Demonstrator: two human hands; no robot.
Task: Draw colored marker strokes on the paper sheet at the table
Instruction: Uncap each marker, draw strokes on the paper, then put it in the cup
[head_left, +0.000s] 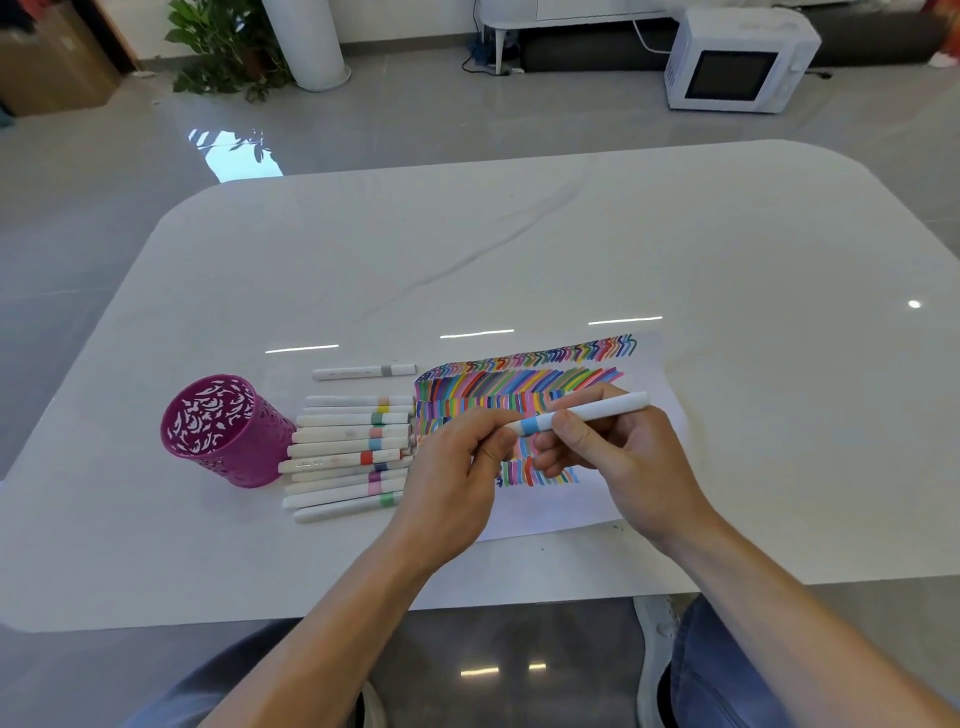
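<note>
**Mia:** What are the hands doing?

**Ben:** They both hold one blue marker (587, 413). The right hand (618, 457) is curled round the long white part. The left hand (457, 467) pinches the cap end (515, 428) with its fingertips.

**Mia:** Is the cap going on or coming off?

**Ben:** I can't tell. There are blue strokes (566, 475) at the end of the bottom row, so I think the cap may be going back on (but that is only my guess).

**Mia:** Where is the marker?

**Ben:** Up in the air, over the paper sheet (550, 512). The sheet lies flat on the white worktop (519, 249), right in front of the person. It is nearly full of colours. Only the near part is bare.

**Mia:** How do you do this bit well?

**Ben:** Hold the long part steady with the right hand. Move the cap straight along the marker, not bent to one side. Keep the wet tip away from fingers and paper.

**Mia:** And the other markers?

**Ben:** A row of markers (348, 447) lies just left of the sheet, beside the pink cup (223, 431). If you put this one down there, go gently so the others don't roll.
</note>
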